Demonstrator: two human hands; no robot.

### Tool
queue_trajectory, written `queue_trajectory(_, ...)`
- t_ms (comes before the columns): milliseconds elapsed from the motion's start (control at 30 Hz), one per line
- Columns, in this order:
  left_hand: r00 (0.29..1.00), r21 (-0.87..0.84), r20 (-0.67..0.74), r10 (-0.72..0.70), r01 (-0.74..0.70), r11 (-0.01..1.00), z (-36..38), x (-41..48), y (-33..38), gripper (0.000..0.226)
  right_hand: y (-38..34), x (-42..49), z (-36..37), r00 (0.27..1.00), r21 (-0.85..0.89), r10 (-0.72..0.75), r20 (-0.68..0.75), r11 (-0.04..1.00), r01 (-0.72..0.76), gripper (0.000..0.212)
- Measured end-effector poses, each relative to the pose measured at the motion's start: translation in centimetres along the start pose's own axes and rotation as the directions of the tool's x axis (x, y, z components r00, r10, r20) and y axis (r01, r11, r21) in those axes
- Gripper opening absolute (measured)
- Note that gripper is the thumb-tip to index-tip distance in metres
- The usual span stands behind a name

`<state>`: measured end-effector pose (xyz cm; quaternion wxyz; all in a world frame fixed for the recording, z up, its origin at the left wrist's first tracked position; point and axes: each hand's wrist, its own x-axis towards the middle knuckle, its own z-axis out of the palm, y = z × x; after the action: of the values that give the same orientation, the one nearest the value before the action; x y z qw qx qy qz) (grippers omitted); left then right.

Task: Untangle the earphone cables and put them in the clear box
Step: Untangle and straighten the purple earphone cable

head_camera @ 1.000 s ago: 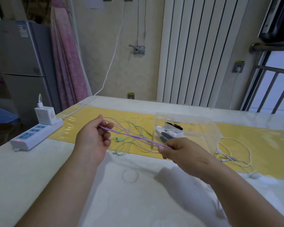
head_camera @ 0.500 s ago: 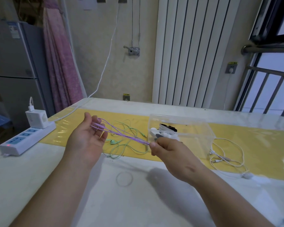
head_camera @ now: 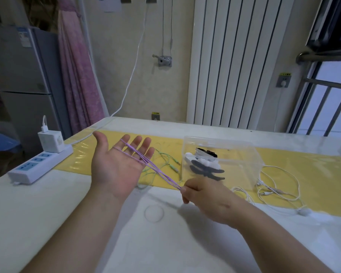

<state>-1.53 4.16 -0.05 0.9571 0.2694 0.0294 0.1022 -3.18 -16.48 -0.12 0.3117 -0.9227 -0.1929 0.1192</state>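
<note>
Purple earphone cable (head_camera: 158,171) loops over spread left hand (head_camera: 114,168); right hand (head_camera: 205,198) pinches it beside clear box (head_camera: 244,160). Winding step; probably boxing next.

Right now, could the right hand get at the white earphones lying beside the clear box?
Probably yes: the white earphones lie in the open just past the right hand, but it pinches the purple cable.
</note>
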Motion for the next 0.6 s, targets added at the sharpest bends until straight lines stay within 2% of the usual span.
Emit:
queue_trajectory(67, 0.996, -0.055, -0.088, 0.014, -0.019, 0.998, -0.5, 0.5, 0.4, 0.056, -0.1, -0.1, 0.1, 0.999, 0.018, 0.012, 0.040, 1.000, -0.012, 0.033)
queue_trajectory(133, 0.985, -0.030, -0.169, 0.026, -0.032, 0.999, -1.0, 0.9, 0.6, 0.042, -0.3, -0.1, 0.1, 0.998, 0.035, 0.017, 0.062, 0.999, -0.019, 0.033)
queue_trajectory(267, 0.969, -0.007, -0.247, 0.011, -0.013, 1.000, -1.5, 0.8, 0.7, 0.045, -0.4, -0.1, -0.1, 0.997, 0.058, 0.055, 0.055, 0.997, -0.058, 0.033)
queue_trajectory(400, 0.971, 0.098, -0.239, 0.025, -0.002, 0.995, -1.3, 0.8, 0.4, 0.037, -0.1, 0.0, -0.2, 0.992, 0.171, 0.099, -0.076, 0.982, -0.085, 0.031)
queue_trajectory(600, 0.987, 0.293, -0.159, -0.037, 0.082, 0.953, -0.7, 0.6, -0.4, 0.026, 0.1, 0.3, -0.6, 0.934, 0.276, 0.110, -0.339, 0.961, -0.013, 0.030)
